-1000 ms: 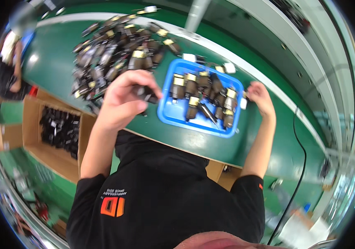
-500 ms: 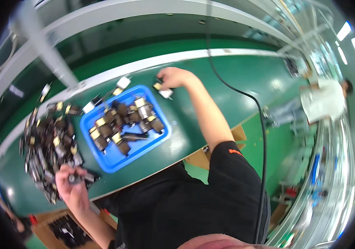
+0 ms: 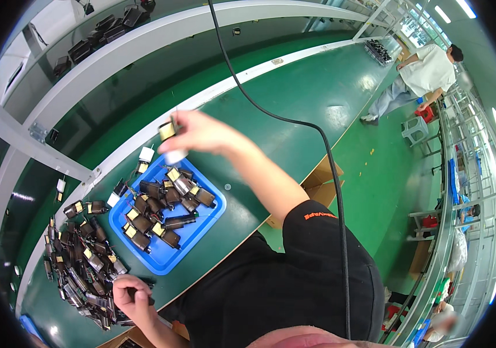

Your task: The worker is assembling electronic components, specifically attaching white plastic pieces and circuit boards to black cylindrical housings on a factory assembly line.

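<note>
My right hand (image 3: 201,134) grips a small dark device with a yellow label (image 3: 167,131), above the far edge of the blue tray. A blurred white part shows just under its fingers. In the blue tray (image 3: 220,210) lie several dark, translucent devices with yellow labels (image 3: 138,220), some with thin wires. My left hand (image 3: 132,294) is closed around a small dark piece (image 3: 150,301), mostly hidden by the fingers. It rests at the near right side of a heap of similar dark devices (image 3: 85,272).
Beyond the tray's far-left edge lie a few devices with white ends (image 3: 146,155). A black cable (image 3: 294,122) hangs across the view. The green bench (image 3: 283,87) has a white back rail. Off to the right, a person in a white shirt (image 3: 428,71) stands near a stool (image 3: 415,130).
My right hand has moved left from the bench beside the tray to above its far edge, carrying the device. My left hand stays by the heap, still closed. The view has shifted.
</note>
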`<state>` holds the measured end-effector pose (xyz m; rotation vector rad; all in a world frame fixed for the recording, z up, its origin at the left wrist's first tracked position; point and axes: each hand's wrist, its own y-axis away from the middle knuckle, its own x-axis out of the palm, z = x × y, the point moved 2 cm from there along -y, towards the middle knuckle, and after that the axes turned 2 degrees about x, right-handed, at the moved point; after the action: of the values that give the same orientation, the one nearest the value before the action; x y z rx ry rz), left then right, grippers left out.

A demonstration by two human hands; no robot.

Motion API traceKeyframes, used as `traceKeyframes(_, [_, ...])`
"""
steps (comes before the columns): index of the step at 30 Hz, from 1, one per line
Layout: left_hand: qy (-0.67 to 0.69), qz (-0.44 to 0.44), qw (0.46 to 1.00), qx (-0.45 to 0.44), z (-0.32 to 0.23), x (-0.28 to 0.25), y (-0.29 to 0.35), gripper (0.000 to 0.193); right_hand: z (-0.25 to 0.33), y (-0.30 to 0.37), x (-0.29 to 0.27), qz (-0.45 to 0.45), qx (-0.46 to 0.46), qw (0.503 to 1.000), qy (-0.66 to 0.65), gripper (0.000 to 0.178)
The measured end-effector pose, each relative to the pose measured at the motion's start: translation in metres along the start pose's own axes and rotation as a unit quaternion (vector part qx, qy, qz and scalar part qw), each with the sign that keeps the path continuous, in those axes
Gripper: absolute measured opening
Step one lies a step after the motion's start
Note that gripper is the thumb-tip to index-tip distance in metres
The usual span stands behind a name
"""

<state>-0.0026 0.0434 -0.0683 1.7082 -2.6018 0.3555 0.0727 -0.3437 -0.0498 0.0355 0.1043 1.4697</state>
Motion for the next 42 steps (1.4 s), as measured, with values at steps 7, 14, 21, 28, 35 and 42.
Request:
traceKeyframes(7, [-0.105, -0.067, 0.991, 0.05, -0.027, 0.038, -0.023, 0.042, 0.048, 0.057, 0.142, 0.232, -0.189, 0.952, -0.059, 0.033])
traceKeyframes(14, [-0.197, -0.047, 0.979, 0.023, -0.042, 0.025, -0.022, 0.034, 0.048, 0.058, 0.167, 0.233, -0.198, 0.949, -0.07, 0.027])
traceKeyframes(21, [-0.071, -0.103, 0.992, 0.005, -0.05, 0.016, -0.029, 0.029, 0.039, 0.04, 0.18, 0.294, -0.121, 0.931, -0.181, 0.031])
traceKeyframes(28, [-0.19, -0.131, 0.969, 0.093, -0.049, 0.003, -0.025, 0.029, 0.033, 0.051, 0.204, 0.272, -0.063, 0.921, -0.271, 0.027])
traceKeyframes(35, [-0.004, -0.096, 0.995, 0.017, -0.036, 0.0, -0.029, 0.034, 0.046, 0.05, 0.175, 0.229, -0.128, 0.952, -0.158, 0.04])
traceKeyframes(42, [0.383, -0.026, 0.923, 0.012, -0.03, 0.001, -0.028, 0.034, 0.062, 0.066, 0.172, 0.229, -0.217, 0.939, -0.139, 0.038])
